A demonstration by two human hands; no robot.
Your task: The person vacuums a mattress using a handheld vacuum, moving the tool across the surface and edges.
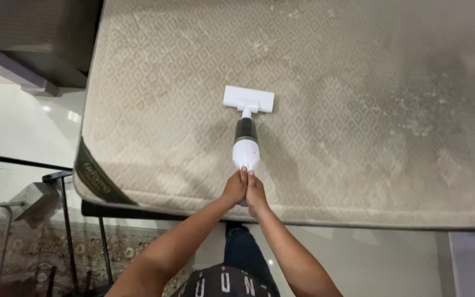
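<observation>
- Nearest the camera, a dark patterned top and dark trousers are seen, with a pale glossy floor (pixel 358 258) below and a patterned rug (pixel 45 247) to the left.
- Both forearms are stretched forward; the left hand (pixel 235 188) and the right hand (pixel 255 193) are pressed together, each grip clenched around the rear handle of a white handheld vacuum (pixel 246 144).
- The vacuum is laid on a bare beige quilted mattress (pixel 155 82), just past its near edge, with the flat white nozzle (pixel 248 99) resting flat on the fabric farther in.
- A greyer, dusty patch (pixel 430 104) is seen farther right.
- With the arms so extended, the nozzle could be tipped off the fabric and strips could be missed.
- A dark piece of furniture (pixel 39 38) stands at the far left.
</observation>
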